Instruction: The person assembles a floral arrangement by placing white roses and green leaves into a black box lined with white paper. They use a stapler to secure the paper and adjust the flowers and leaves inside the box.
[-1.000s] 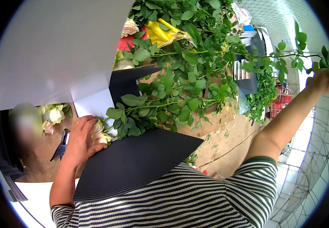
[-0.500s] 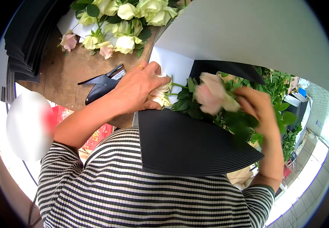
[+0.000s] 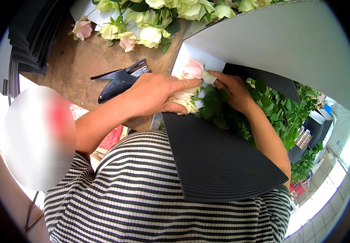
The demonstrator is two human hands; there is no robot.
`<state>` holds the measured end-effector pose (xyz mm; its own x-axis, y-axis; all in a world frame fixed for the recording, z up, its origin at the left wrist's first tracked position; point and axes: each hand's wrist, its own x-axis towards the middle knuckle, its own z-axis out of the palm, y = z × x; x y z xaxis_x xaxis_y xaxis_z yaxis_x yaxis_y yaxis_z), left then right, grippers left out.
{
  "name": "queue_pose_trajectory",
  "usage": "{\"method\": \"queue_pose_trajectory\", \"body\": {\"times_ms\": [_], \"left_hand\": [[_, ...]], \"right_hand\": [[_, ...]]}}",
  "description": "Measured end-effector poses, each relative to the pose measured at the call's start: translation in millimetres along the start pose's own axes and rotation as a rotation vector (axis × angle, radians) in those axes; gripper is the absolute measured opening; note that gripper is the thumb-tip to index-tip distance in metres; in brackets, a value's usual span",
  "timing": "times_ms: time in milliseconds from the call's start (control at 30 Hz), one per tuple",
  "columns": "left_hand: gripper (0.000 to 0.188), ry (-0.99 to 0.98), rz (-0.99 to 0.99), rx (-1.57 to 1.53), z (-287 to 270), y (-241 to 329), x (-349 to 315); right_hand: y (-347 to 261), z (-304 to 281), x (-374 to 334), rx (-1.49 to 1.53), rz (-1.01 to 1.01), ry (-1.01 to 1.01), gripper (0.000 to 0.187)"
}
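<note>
My left hand [image 3: 158,92] is closed round a bunch of cream rose heads [image 3: 187,101], which lie on a white sheet with their stems to the right. Just above them, a pink rose [image 3: 193,69] rests against that hand's fingers. My right hand [image 3: 232,90] pinches the pink rose below its bloom, fingertips at the pale outer petals. Dark green leaves [image 3: 216,108] fill the space under my right hand and hide the stems. A fanned stack of black corrugated sheets [image 3: 227,162] lies between the flowers and my body.
A black plier stapler [image 3: 120,80] lies on the brown wooden table [image 3: 67,67] beside my left forearm. Cream roses [image 3: 152,36] lie at the far side, with a pink rose [image 3: 81,30] near them. Black sheets [image 3: 31,40] stand far left; a pale board [image 3: 280,48] rises at right.
My right hand has moved left, bringing the pink rose against the cream roses under my left hand. The whole view has shifted a little.
</note>
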<state>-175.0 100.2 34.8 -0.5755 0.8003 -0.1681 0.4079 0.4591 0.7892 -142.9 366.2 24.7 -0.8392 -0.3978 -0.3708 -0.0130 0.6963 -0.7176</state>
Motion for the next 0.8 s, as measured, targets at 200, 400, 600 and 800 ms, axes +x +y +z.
{"method": "queue_pose_trajectory", "body": {"times_ms": [200,400,600,800], "left_hand": [[0.067,-0.009,0.157,0.214,-12.5,21.9,22.4],[0.070,-0.104,0.160,0.352,-16.2,32.3,34.6],[0.072,-0.165,0.140,0.382,-13.7,36.3,34.8],[0.072,-0.133,0.170,0.426,-12.0,30.0,30.4]], "right_hand": [[0.3,4.6,-4.2,-0.019,0.039,0.011,0.036],[-43.6,-75.1,-48.3,-0.145,-0.078,0.201,0.030],[68.6,-158.1,-156.7,-0.395,0.414,1.150,0.044],[106.7,-182.8,-198.9,-0.367,0.523,1.171,0.043]]}}
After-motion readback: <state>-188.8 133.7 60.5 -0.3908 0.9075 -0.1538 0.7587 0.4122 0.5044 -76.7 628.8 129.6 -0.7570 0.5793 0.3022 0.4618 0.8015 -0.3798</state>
